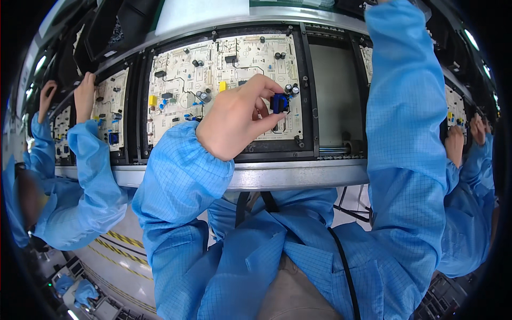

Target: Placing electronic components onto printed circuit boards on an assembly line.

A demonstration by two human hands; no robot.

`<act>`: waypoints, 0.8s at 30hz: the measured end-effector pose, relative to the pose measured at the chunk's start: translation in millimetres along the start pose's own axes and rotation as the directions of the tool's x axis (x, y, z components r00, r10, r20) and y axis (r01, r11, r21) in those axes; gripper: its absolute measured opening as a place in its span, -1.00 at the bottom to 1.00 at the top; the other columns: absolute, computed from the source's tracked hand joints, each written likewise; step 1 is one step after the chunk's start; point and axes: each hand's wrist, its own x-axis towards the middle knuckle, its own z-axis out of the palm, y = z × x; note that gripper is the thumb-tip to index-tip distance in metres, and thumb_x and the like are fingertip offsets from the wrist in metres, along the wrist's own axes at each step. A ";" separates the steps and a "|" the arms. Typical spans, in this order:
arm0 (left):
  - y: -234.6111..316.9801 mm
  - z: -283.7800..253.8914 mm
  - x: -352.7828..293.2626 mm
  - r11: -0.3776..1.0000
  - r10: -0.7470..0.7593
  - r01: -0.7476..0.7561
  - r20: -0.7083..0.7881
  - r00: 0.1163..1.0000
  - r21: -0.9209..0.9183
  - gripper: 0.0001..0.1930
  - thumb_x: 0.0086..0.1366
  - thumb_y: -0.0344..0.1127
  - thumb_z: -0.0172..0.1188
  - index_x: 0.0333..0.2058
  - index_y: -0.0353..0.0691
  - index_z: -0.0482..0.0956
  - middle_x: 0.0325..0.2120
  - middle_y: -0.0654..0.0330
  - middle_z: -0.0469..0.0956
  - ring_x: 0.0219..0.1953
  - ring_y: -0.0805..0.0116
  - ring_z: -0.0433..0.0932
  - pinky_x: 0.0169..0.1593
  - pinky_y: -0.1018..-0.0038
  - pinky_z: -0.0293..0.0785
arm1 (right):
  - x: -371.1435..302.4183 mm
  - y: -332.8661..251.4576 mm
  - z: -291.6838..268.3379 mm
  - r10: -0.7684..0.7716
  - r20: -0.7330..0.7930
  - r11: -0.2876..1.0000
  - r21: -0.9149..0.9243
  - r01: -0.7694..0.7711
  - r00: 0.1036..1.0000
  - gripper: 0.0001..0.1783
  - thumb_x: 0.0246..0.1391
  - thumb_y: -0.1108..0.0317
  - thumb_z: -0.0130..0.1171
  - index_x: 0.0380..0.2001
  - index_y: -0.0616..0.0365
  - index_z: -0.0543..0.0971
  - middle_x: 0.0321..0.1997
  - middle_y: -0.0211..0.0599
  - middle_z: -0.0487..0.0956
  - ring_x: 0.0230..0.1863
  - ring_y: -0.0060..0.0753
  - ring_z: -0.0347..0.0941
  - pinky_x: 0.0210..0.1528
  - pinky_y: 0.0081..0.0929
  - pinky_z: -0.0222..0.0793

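Observation:
My left hand (238, 114) reaches across a pale circuit board (240, 47), thumb and fingers pinched around a small blue-and-black transformer (279, 103). The transformer is over the right part of the board, close to two round capacitors (292, 89). Whether its pins touch the board cannot be seen. A second board section (176, 64) lies alongside in the same black frame, with black, blue and yellow parts on it. My right arm (408, 96) stretches far forward past the rail. Only a sliver of my right hand (383, 1) shows at the upper edge; its fingers are out of sight.
A black carrier frame (311, 106) rests on the conveyor, behind a metal front rail (298, 173). At left, a co-worker's hands (84, 96) are over another board (111, 106). More hands of a co-worker (455, 143) work at right. Dark bins (120, 29) stand behind the line.

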 end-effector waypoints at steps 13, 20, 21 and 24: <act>3.2 8.3 0.7 0.978 0.048 -0.063 0.078 0.996 0.198 -0.66 0.03 -0.26 0.36 -0.25 -0.15 0.44 -0.47 0.19 0.51 -0.40 0.22 0.56 -0.35 0.33 0.51 | -61.9 0.4 87.7 -0.064 0.596 0.983 -0.102 0.155 0.800 -0.59 0.05 0.14 0.17 -0.16 0.24 0.53 -0.09 0.12 0.45 -0.04 0.18 0.34 0.03 -0.07 0.32; 1.6 8.8 5.8 0.947 0.134 -0.138 0.033 0.990 0.290 -0.67 -0.05 -0.23 0.39 -0.31 -0.11 0.49 -0.43 0.21 0.48 -0.36 0.21 0.51 -0.31 0.33 0.47 | -49.8 12.1 89.3 -0.056 0.646 0.983 0.171 -0.073 0.761 -0.73 -0.17 0.32 0.34 -0.35 0.23 0.62 -0.29 0.01 0.59 -0.20 0.04 0.51 -0.10 -0.25 0.43; 1.2 9.1 7.0 0.922 0.214 -0.203 0.003 0.977 0.330 -0.66 -0.09 -0.22 0.41 -0.33 -0.10 0.51 -0.41 0.24 0.46 -0.34 0.23 0.49 -0.30 0.33 0.44 | -49.6 15.0 90.0 -0.054 0.649 0.982 0.170 -0.076 0.759 -0.73 -0.17 0.32 0.34 -0.35 0.23 0.62 -0.29 0.01 0.59 -0.20 0.04 0.51 -0.10 -0.25 0.43; -0.3 5.9 5.3 0.894 0.188 -0.190 0.045 0.981 0.407 -0.66 -0.14 -0.19 0.43 -0.34 -0.07 0.55 -0.36 0.28 0.43 -0.29 0.26 0.43 -0.24 0.34 0.35 | -51.7 21.5 90.2 -0.135 0.571 0.978 0.210 0.015 0.810 -0.78 -0.23 0.38 0.36 -0.45 0.27 0.63 -0.41 0.01 0.60 -0.29 0.00 0.55 -0.17 -0.29 0.45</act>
